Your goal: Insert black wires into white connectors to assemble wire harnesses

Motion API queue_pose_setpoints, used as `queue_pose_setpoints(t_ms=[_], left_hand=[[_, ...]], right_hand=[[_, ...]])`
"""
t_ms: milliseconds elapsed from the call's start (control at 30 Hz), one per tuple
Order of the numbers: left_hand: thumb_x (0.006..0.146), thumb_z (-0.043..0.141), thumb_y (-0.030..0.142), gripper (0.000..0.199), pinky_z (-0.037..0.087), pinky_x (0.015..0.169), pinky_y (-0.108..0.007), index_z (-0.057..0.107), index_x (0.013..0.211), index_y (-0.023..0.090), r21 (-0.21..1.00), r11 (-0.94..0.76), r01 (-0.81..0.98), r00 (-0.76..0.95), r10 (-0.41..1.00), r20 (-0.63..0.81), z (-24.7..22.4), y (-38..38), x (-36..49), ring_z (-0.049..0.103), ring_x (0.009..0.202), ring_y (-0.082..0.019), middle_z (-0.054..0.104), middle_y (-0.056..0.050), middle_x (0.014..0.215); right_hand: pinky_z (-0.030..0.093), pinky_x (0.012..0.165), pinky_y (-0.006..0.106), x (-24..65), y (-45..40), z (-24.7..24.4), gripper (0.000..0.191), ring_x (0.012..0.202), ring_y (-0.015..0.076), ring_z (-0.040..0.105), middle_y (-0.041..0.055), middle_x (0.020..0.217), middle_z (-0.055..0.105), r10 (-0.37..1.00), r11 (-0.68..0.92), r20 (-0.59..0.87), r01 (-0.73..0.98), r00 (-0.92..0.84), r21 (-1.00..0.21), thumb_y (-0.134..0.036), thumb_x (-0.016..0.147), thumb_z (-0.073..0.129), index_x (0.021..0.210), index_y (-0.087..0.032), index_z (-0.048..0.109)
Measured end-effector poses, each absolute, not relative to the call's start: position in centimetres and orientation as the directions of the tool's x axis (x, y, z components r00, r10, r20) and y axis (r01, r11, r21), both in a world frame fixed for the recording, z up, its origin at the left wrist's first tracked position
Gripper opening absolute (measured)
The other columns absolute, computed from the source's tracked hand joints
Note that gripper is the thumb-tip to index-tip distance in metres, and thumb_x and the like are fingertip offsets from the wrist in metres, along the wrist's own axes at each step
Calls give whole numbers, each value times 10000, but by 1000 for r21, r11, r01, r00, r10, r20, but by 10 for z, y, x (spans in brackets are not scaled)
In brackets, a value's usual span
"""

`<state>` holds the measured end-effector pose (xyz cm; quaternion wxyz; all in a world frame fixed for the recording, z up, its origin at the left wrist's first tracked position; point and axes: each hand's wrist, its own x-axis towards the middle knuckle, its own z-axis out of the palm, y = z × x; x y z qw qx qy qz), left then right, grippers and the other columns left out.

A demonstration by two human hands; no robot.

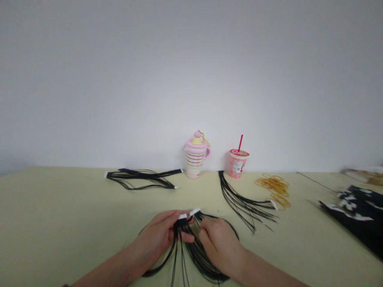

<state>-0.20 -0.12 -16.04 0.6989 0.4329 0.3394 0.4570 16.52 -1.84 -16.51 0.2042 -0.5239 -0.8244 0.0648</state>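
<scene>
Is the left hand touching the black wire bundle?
Touching: the head view shows the left hand holding the black wire bundle near its white end.

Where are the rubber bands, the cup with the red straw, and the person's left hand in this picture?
Rubber bands [273, 187], head view, middle of the pile.
Red-straw cup [237, 165], head view, its body.
Left hand [158, 235], head view, back of the hand.

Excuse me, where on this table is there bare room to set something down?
The widest bare tabletop lies left of your left hand, before the far wire bundle. Another patch lies between the nearer bundle and the black cloth. It is crowded around the pink mug, the cup and the rubber bands.
</scene>
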Motion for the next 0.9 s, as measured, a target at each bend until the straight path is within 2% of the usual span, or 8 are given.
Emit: queue_pose_setpoints(t_ms=[200,333,533,733,900], left_hand=[[755,514,293,237,483,666,-294,679,842,148,931,188,-312,387,921,-56,-163,1,-3,618,719,-187,665,-82,922],[763,491,314,263,471,658,-283,670,855,146,946,185,-266,386,920,-71,-162,1,-4,618,626,-167,670,-73,901],[752,492,306,256,455,656,-269,673,842,149,959,171,-227,376,924,-76,-157,-2,-3,607,611,-162,671,-66,845],[779,452,292,288,438,682,-270,666,898,141,958,159,-238,397,916,-54,-157,-4,-3,604,615,-162,668,-62,789],[775,476,279,248,444,666,-283,672,853,149,942,190,-276,393,917,-69,-158,-3,-3,616,599,-163,667,-65,907]], right_hand=[[330,604,223,165,-20,-163,260,683,152,591,60,716,642,881,458,275,841,-386,-287,-165,833,332,706,-151,558],[319,594,217,167,-19,-163,267,660,140,579,51,694,631,866,482,297,828,-401,-286,-154,834,327,689,-150,550],[288,549,224,166,-16,-163,286,601,133,560,46,650,623,879,459,290,840,-380,-290,-181,840,332,668,-150,559],[300,556,197,165,-17,-166,228,599,106,547,26,654,620,877,465,317,806,-362,-366,-204,819,396,660,-158,553],[310,557,177,166,-17,-165,231,582,88,527,16,655,604,863,491,344,771,-369,-406,-205,841,376,680,-161,536]])
